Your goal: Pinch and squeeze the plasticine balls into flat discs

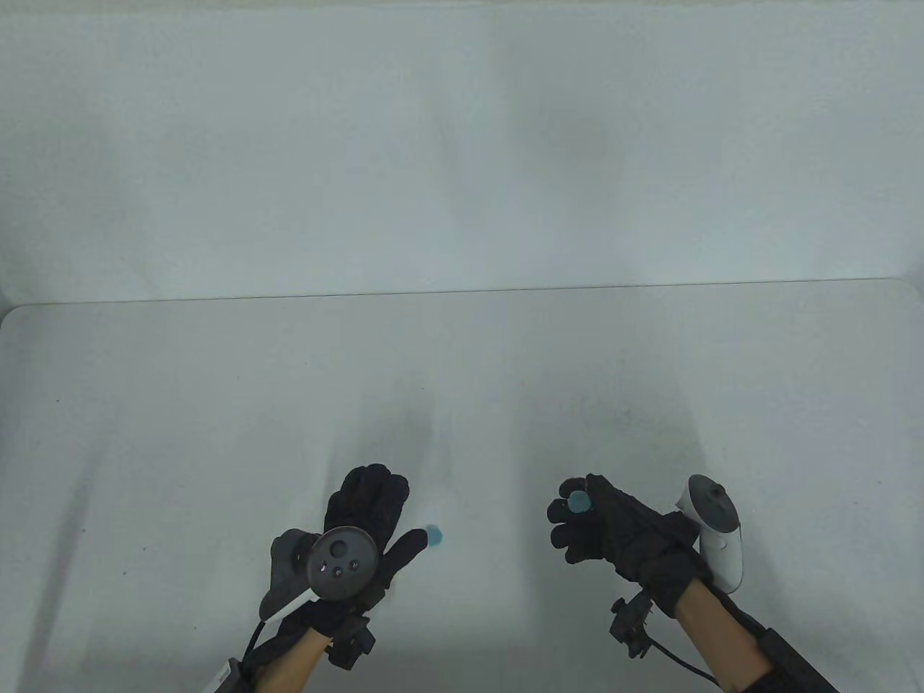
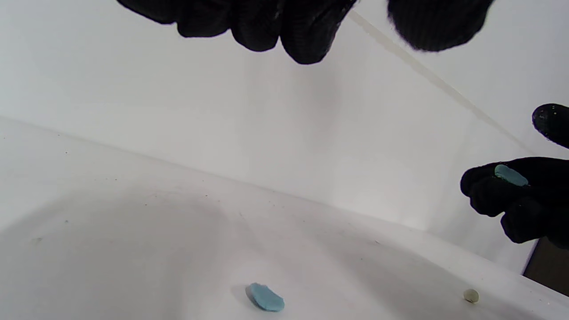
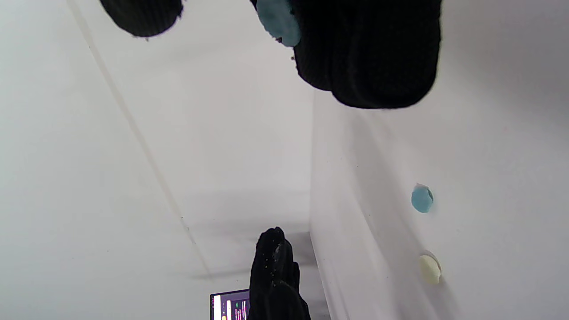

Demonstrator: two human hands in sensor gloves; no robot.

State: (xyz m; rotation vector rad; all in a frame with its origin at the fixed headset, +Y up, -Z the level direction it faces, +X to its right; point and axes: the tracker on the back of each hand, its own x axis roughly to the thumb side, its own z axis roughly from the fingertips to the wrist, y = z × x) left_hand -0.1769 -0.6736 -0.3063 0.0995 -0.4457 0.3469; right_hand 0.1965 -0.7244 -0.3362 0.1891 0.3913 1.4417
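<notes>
My right hand (image 1: 613,530) holds 1 flattened blue disc (image 1: 579,502) on its fingers; my left hand (image 1: 354,534) (fingers spread) hovers beside another blue disc (image 1: 434,535) on the table (image 1: 180,433).

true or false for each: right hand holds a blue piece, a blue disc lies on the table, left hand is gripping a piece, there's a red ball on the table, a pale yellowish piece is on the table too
1. The right hand holds a blue piece. True.
2. A blue disc lies on the table. True.
3. The left hand grips a piece. False: its fingers are spread and hold nothing; the disc lies just beyond its thumb.
4. A red ball is on the table. False: none is visible.
5. A pale yellowish piece is on the table. True.
</notes>
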